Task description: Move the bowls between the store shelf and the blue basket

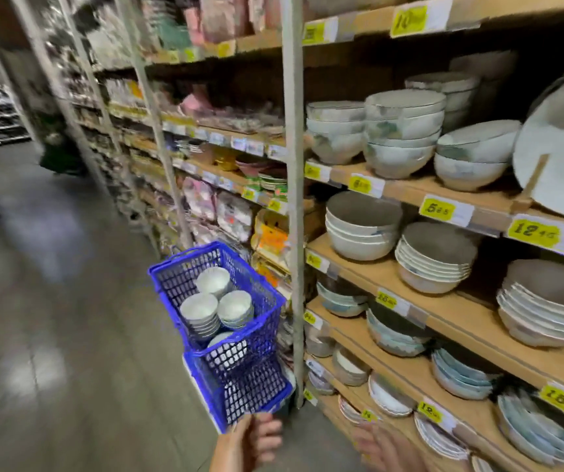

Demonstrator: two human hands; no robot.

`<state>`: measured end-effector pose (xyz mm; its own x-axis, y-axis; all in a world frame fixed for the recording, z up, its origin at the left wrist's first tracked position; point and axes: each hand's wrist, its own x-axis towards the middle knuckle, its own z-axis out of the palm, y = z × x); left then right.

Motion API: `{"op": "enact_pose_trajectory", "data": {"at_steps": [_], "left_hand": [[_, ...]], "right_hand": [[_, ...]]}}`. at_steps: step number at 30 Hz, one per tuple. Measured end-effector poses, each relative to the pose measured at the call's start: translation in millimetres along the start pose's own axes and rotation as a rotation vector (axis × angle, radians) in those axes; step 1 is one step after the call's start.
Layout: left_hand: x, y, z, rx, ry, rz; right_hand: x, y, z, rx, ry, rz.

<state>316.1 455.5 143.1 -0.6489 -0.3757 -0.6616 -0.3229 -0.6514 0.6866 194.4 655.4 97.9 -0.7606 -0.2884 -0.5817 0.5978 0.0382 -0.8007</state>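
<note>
My left hand [256, 437] grips the blue basket [253, 379], keeping its bowls [199, 308] close beside the shelf [376, 274], presumably for short transfers. Right hand [376, 444] blurred; cannot tell its state.

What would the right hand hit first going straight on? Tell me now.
Probably the low stack of white scalloped plates just ahead of the right hand; motion blur leaves the depth unclear.

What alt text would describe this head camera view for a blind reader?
A blue basket holding stacks of white bowls sits in a shop aisle beside wooden shelves of crockery. The person's left hand curls near its corner; the right hand is blurred.
</note>
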Motion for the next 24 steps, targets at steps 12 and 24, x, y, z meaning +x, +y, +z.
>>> {"op": "enact_pose_trajectory", "data": {"at_steps": [12, 24], "left_hand": [[34.4, 121.8, -171.3, 0.082, 0.154, 0.334], [162.8, 213.7, -222.0, 0.080, 0.220, 0.303]], "right_hand": [[24.1, -16.8, 216.1, -0.119, -0.081, -0.199], [166.1, -49.9, 333.6, -0.121, -0.120, -0.126]]}}
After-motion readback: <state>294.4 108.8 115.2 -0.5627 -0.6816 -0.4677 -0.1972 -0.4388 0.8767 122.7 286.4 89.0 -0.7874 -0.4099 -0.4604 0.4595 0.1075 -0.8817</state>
